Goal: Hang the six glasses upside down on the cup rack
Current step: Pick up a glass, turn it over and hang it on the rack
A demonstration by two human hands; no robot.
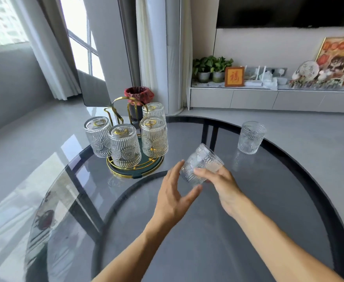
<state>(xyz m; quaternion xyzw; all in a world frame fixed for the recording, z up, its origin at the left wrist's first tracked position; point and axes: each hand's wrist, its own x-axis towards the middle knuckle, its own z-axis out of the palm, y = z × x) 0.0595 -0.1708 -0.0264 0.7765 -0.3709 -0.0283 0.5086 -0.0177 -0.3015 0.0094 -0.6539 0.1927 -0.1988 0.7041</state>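
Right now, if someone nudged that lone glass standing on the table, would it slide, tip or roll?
The lone glass stands upright, squat and wide, so it probably slides rather than tips. The glossy glass table likely offers little grip. Tipped over, its round wall would probably roll.

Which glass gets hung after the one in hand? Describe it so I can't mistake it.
Start at the gold cup rack on the round glass table, then look far right. The ribbed glass stands alone there, mouth up, near the table's rim. Unlike the others, it is neither hung nor held.
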